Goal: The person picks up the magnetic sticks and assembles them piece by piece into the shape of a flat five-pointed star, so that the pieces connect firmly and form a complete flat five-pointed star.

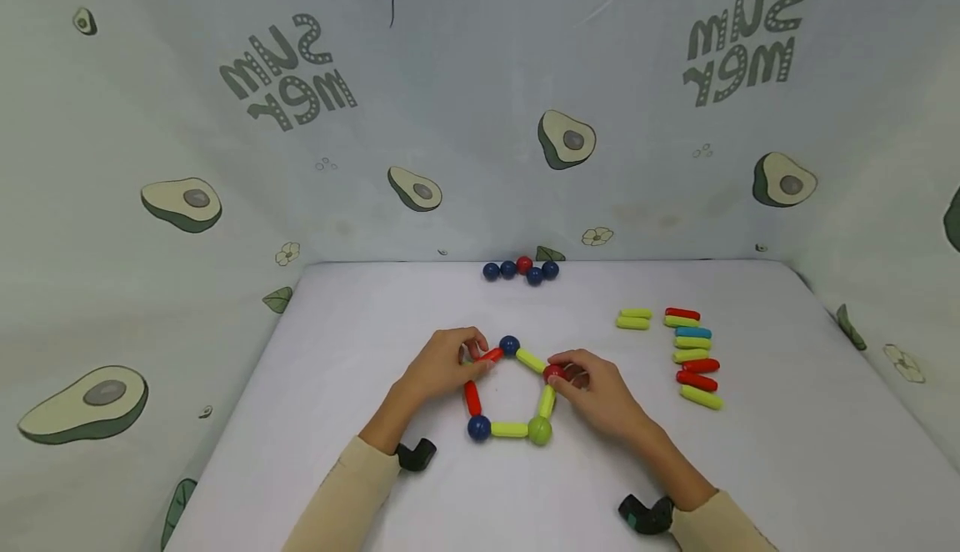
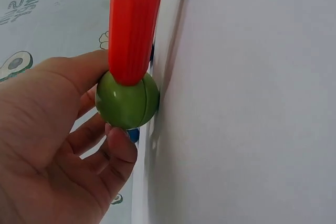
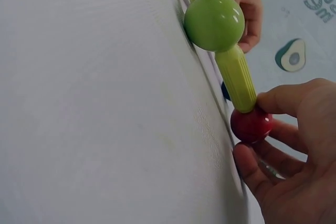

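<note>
With the left hand (image 1: 447, 362) pinching the green ball (image 2: 123, 106) and the right hand (image 1: 600, 391) pinching the red ball (image 1: 553, 373), probably best to ease both inward evenly, keeping the ring (image 1: 509, 429) level on the white table (image 1: 375, 310). Mind the red rods (image 1: 472, 399) running into the left grip and the yellow-green rods (image 1: 531, 360) meeting at the right; avoid twisting a joint loose. Watch for gaps at the far blue ball (image 1: 509, 345), beyond both grips, and at the near blue ball (image 1: 479, 429) and lime ball (image 1: 540, 430), nearer the body.
</note>
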Action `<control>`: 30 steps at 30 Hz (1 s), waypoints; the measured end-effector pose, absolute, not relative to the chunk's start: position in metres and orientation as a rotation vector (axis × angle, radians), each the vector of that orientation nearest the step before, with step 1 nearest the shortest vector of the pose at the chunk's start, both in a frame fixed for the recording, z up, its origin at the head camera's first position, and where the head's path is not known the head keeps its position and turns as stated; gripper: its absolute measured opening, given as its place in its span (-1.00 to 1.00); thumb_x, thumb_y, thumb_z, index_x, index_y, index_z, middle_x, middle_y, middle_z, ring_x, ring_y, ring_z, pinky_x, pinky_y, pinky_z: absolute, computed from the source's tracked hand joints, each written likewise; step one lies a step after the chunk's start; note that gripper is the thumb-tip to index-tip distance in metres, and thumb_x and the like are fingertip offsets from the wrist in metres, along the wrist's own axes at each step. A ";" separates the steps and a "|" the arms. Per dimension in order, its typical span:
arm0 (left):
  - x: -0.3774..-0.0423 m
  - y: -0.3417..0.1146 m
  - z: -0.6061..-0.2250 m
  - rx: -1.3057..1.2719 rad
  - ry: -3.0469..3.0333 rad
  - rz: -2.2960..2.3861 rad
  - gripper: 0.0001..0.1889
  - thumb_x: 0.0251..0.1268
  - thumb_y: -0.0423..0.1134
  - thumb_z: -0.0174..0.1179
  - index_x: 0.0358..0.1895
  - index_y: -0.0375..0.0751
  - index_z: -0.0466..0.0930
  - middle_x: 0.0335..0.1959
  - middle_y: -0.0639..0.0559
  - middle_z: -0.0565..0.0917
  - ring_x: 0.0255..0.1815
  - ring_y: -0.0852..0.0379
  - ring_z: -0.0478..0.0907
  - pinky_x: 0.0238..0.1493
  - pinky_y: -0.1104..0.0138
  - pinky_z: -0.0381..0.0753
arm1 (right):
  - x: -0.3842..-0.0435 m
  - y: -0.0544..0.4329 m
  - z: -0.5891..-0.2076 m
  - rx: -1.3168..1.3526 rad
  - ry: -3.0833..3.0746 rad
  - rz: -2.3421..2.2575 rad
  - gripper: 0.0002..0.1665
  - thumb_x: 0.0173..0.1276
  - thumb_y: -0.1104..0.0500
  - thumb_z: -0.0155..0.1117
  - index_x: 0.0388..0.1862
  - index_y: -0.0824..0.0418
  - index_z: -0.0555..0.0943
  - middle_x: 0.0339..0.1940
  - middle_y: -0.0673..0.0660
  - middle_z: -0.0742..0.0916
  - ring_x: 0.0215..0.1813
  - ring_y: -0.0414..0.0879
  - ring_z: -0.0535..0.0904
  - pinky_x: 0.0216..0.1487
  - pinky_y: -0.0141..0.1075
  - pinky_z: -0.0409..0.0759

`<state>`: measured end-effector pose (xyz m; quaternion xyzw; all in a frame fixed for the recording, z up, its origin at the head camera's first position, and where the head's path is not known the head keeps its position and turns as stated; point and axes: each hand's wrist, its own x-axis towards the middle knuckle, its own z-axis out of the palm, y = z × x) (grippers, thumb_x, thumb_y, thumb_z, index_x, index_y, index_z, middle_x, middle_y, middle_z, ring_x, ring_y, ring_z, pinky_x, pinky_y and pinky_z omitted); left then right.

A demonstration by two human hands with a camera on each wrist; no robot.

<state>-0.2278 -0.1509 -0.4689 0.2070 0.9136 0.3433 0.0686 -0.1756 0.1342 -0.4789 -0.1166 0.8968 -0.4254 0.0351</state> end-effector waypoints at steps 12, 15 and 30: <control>-0.243 -0.174 -0.488 0.714 2.557 1.112 -0.60 0.27 0.13 0.41 0.12 0.18 0.63 -0.18 0.22 0.62 -0.18 0.18 0.51 -0.11 0.35 0.54 | -0.181 0.134 -0.476 -0.287 2.782 -1.270 -0.63 0.44 0.11 0.38 0.18 0.15 0.66 -0.12 0.05 0.74 -0.18 -0.11 0.57 -0.16 -0.38 0.58; -0.242 -0.178 -0.492 0.694 2.544 1.150 -0.63 0.27 0.12 0.42 0.08 0.16 0.65 -0.20 0.20 0.62 -0.16 0.18 0.52 -0.08 0.37 0.56 | -0.181 0.134 -0.479 -0.302 2.753 -1.285 -0.62 0.44 0.09 0.39 0.19 0.14 0.66 -0.10 0.03 0.74 -0.13 -0.13 0.59 -0.11 -0.39 0.59; -0.230 -0.174 -0.495 0.625 2.545 1.223 -0.70 0.21 0.15 0.46 -0.22 0.18 0.55 -0.37 0.20 0.54 -0.28 0.20 0.49 -0.25 0.40 0.49 | -0.200 0.190 -0.473 -0.160 2.981 -1.161 -0.62 0.52 0.12 0.27 0.25 0.17 0.60 0.08 0.13 0.71 0.02 -0.02 0.57 -0.05 -0.40 0.61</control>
